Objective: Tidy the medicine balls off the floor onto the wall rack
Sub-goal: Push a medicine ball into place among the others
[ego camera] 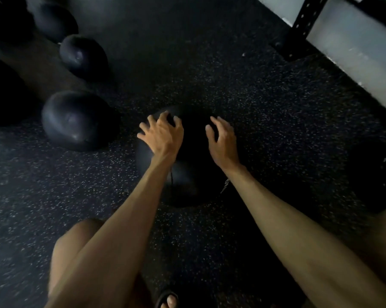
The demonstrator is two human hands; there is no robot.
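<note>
From the head camera we look down on both bare arms reaching over one dark medicine ball [187, 172], which sits on the speckled rubber floor [276, 112] right in front of us. Our left hand [163, 135] is released, its fingers spread wide and bent at the knuckles above the ball's upper left. It clasps nothing, and in the shadow we cannot tell whether the fingertips touch the ball. Our right hand [222, 138] is likewise loose, fingers gently curled and thumb apart, poised over the ball's right side and holding nothing. The two hands stand apart with the ball's crown between them.

To the left we count three more balls on the floor, in a line running away from us. The nearest ball [76, 121] lies near the one under our hands but apart from it. Beyond it come the middle ball [83, 55] and the farthest ball [54, 23], close to the top edge. Darker round shapes at the far left edge are too dim to count.

At the upper right a black perforated post [303, 25] stands at the foot of a pale wall [361, 47]. At the bottom edge a bare knee [76, 238] and toes in a dark sandal [168, 301] show
</note>
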